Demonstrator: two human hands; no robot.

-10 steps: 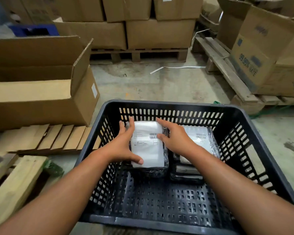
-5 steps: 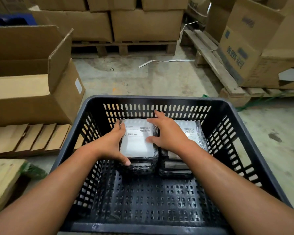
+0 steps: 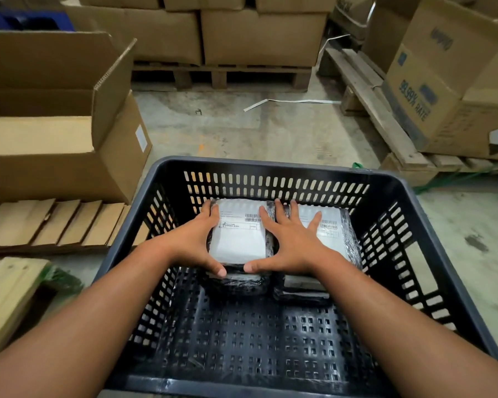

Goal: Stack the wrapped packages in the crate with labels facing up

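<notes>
The person leans over a black plastic crate (image 3: 408, 214) that sits on the floor. Both hands are inside it, at the far end.

The left hand (image 3: 193, 245) cups the left side of the top wrapped package (image 3: 239, 239), with the thumb hooked round its near edge. The right hand (image 3: 291, 248) lies flat with the fingers spread. Its thumb touches the near edge of that same package, and its fingers reach over the gap onto the package next door (image 3: 334, 234). So the hands are apart, one on each side of the left package, pressing on it more than gripping it. It looks like they are squaring it up so it sits straight on its pile and snug against the pile beside it.

The package's white label (image 3: 239, 225) faces up, as the task asks. The label on the right package faces up too.

The packages stand against the far wall of the crate, most likely so that the near part of the floor stays free for more.

Now the count. There are two piles, side by side and touching. Each pile seems to have at least two packages (dark edges show under the top ones, but the exact number is hard to tell). There is one crate and two hands.

An open cardboard box (image 3: 69, 133) sits to the left of the crate.
</notes>
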